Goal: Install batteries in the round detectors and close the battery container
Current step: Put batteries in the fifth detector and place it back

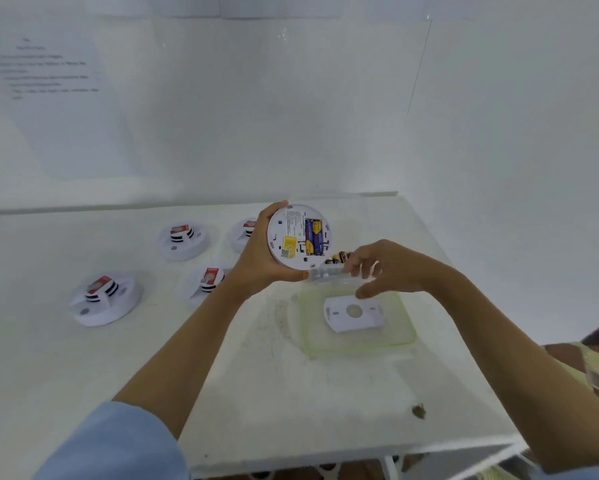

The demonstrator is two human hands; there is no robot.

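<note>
**user1:** ok so where was the round detector at that point? on the table or what

**user2:** nah, up in the air. The person's left hand gripped it by the rim, thumb under the bottom edge, back side tilted toward the camera. The compartment was open and the purple-and-yellow batteries sat in it side by side.

**user1:** and the right hand?

**user2:** it was just right of the detector, fingers loosely bent over the near edge of the clear battery container. It was too blurry there, honestly couldn't tell if it pinched anything or only touched the rim. A few loose batteries showed inside the container, right behind the fingers.

**user1:** container closed?

**user2:** nope. What looked like its green-rimmed lid lay flat on the table, in front of the container, with a white mounting plate resting on it.

**user1:** other units?

**user2:** four more detectors were on the left part of the table, domes up with red tags: two at the back, two nearer, the right-hand pair partly hidden by the left arm.
</note>
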